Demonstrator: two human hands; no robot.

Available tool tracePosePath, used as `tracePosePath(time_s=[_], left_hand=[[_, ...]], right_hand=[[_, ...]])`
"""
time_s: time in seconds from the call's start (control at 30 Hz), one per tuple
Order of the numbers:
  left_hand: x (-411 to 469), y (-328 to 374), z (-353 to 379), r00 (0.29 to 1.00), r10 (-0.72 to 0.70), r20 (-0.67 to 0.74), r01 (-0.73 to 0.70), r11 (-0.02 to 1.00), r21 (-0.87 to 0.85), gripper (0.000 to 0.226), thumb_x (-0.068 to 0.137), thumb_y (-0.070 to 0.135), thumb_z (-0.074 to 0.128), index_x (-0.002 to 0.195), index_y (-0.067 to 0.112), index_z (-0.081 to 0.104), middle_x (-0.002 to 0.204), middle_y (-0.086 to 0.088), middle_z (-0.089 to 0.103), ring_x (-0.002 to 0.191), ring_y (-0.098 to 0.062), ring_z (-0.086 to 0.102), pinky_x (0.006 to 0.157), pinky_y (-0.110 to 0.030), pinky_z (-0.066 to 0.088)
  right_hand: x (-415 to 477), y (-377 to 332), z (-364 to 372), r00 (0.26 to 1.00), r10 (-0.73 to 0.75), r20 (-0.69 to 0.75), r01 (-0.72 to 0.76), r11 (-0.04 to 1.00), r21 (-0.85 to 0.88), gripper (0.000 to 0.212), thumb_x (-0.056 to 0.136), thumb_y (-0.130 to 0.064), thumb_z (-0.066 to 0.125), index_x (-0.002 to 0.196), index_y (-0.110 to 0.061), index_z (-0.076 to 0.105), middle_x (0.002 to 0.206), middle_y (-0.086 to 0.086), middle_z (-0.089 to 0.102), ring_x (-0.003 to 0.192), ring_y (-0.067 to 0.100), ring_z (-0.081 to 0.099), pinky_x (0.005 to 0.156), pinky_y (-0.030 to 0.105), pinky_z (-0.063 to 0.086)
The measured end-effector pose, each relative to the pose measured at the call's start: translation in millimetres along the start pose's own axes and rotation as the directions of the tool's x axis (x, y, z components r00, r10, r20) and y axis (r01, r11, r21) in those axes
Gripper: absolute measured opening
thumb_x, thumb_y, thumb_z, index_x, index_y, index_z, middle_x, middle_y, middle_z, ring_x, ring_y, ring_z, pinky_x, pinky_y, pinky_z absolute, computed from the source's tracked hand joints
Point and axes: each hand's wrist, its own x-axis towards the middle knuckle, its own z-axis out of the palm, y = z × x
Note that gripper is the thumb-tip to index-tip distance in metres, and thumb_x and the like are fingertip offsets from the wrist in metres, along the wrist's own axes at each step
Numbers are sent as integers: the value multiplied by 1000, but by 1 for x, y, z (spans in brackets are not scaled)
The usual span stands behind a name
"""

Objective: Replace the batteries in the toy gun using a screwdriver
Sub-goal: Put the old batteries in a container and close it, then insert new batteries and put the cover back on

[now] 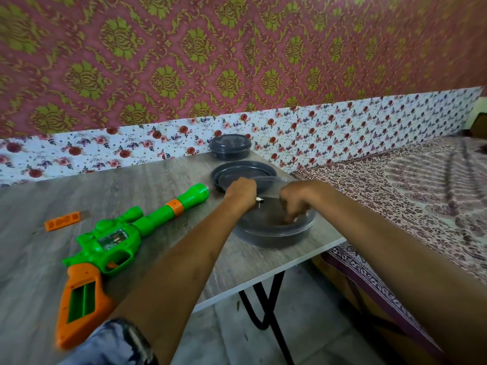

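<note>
The green and orange toy gun [113,241] lies on the grey table [39,272], and the battery slot in its orange grip [80,301] stands open. Its orange battery cover [62,221] lies apart to the left. My left hand [241,192] grips a clear lid [266,184], tilted up over a dark round container [276,233]. A small metal tip [259,200] shows under that hand. My right hand [295,204] reaches down into the container with curled fingers. What they touch is blurred.
A closed dark container [229,147] stands at the back by the floral wall, with a dark shallow dish [242,177] in front of it. The table's right edge [290,262] runs close to the open container. A bed with a patterned sheet [395,196] lies to the right.
</note>
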Motion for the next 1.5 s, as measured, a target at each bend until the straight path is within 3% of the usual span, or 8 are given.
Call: tracePosePath(time_s=[0.07,0.17,0.27,0.4,0.5,0.77,1.2,1.5], left_hand=[[0,-3,-6,999,-12,-41,8,994,-112,26,86,18,64,107,2,68,108,-18,67,101,-31,62,83,-35,47],[-5,-13,-19,997,-13,-80,-16,938,-347,19,83,17,68,97,6,75,88,-14,70,76,-19,61,67,-27,40],[-21,-22,-37,997,-43,-59,-2,785,-619,18,80,8,71,96,1,73,79,-11,68,57,-7,58,58,-14,48],[-42,-31,-58,997,-48,57,74,576,-814,15,79,0,71,93,-4,71,75,-11,66,70,-19,62,83,-34,57],[-65,-42,-72,993,-26,119,113,557,-823,11,83,0,67,93,-1,71,81,-11,66,76,-20,63,89,-39,53],[-140,-91,-105,979,-61,194,182,683,-707,19,92,1,55,107,-8,63,74,-9,57,59,-8,59,52,-12,52],[-195,-182,-87,880,-454,-141,23,337,-941,12,84,-4,64,78,6,63,76,-12,63,61,-13,63,53,-15,54],[-199,-214,-80,915,-379,-140,47,446,-894,19,89,2,60,105,1,69,91,-14,68,61,-3,65,64,-14,55]], right_hand=[[-3,11,-1,991,-42,-129,92,904,418,30,80,-13,68,108,-6,60,96,9,65,82,19,64,76,29,55],[-6,15,5,954,90,-285,249,289,924,25,80,4,62,104,-1,58,86,10,63,75,18,62,68,21,57],[-2,1,11,966,175,-191,231,-246,941,14,84,12,47,82,1,54,79,12,54,71,17,55,52,18,55],[-4,-26,9,980,166,-106,173,-472,864,25,87,11,31,77,-4,49,75,10,46,67,17,47,43,18,50],[-12,-47,6,981,133,-143,188,-451,873,15,92,-6,45,79,-8,53,72,6,51,62,13,48,49,20,47],[-33,-130,11,891,32,-452,453,-12,891,10,89,-15,58,80,-18,62,66,-1,54,60,9,42,53,22,32],[-22,-234,27,861,-76,-503,501,-44,864,18,90,-10,55,77,-20,60,76,4,62,63,11,54,58,19,46],[-17,-243,33,855,-349,-384,440,96,893,14,91,-31,54,83,-21,59,75,-2,60,63,5,53,54,13,43]])
